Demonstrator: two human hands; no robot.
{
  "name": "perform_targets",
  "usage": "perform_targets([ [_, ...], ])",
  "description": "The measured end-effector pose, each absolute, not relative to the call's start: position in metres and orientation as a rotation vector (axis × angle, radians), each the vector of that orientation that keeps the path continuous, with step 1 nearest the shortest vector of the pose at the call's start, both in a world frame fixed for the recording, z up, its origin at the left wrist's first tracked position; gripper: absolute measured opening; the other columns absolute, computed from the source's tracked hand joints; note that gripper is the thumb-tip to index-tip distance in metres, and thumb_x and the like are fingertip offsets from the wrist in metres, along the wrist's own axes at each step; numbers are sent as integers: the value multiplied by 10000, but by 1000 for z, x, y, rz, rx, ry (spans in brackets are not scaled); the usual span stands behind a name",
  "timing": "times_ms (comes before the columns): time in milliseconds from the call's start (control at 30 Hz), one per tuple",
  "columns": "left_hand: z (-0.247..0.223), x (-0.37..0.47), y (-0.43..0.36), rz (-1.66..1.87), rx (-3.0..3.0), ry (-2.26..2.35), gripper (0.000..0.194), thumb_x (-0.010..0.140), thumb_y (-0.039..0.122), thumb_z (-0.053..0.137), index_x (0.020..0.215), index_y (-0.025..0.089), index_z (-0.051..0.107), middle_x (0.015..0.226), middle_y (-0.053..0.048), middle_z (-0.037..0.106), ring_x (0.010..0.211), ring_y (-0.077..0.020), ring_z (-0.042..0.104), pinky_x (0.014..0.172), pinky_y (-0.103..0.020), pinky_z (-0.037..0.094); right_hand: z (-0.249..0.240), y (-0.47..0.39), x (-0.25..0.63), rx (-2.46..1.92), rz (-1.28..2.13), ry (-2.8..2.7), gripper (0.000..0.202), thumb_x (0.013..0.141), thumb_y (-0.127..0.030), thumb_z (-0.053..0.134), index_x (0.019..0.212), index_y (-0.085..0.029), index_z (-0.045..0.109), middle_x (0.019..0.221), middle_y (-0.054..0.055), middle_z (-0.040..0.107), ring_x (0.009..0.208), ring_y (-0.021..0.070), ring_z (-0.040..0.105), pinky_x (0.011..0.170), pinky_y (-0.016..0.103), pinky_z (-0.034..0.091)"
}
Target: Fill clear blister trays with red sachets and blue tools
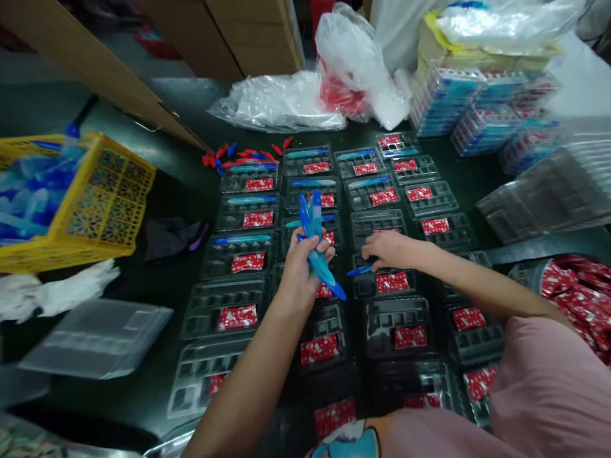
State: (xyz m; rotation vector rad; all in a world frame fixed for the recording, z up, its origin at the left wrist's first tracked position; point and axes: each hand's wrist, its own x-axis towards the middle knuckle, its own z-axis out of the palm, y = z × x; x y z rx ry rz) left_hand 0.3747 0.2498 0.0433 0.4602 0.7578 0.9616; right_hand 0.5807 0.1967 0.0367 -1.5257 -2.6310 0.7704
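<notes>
My left hand (309, 253) is closed round a small bunch of blue pens (315, 257), which fan out above and below the fist. To its right, my right hand (389, 249) reaches down with bent fingers over a clear plastic tray. A blue pen (359, 270) lies low in that tray, its right end partly covered by my fingers and apparently pinched there. Rows of clear blister trays (229, 294) surround both hands, each with a red patterned packet (237, 317). Several trays at the back and left also hold a pen (252, 200).
At the left stands a yellow crate (107, 203) of blue pens. Loose red and blue pieces (238, 156) lie behind the trays. Plastic bags (286, 102) and stacked packs (449, 95) stand at the back. A tub of red packets (568, 286) is at the right.
</notes>
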Motion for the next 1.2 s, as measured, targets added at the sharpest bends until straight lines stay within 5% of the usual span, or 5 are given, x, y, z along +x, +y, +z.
perform_targets([
  [267,45,378,245,958,482,742,363,611,76,719,870,215,505,827,9,639,544,-42,485,538,-176,393,40,184,590,-1545,496,-2690,104,868,-206,658,953,-152,684,879,64,678,830,193,625,707,288,416],
  [500,39,385,247,932,461,755,359,618,75,712,882,215,514,838,8,643,548,-39,484,543,-175,393,40,249,736,-2138,-98,-2182,218,957,-228,528,1085,-140,681,1032,112,661,934,215,575,831,331,420],
  [667,36,392,247,917,453,764,389,610,85,725,902,223,508,859,8,642,549,-36,483,545,-175,392,7,275,786,-2307,-156,-2224,251,922,-175,542,1131,-141,676,1048,125,656,948,241,553,815,328,414],
  [1000,38,400,241,856,425,732,391,619,87,727,910,227,505,879,2,645,547,-34,482,545,-173,388,8,271,734,-2070,201,-1830,242,906,-165,557,1103,-113,687,1135,163,651,1065,259,576,930,385,439],
  [1200,33,406,220,750,487,715,422,602,112,747,913,231,488,872,8,648,527,-46,489,517,-188,371,22,228,602,-1252,1266,-1419,279,929,-388,551,1094,-174,617,919,39,693,816,150,639,710,277,506],
])
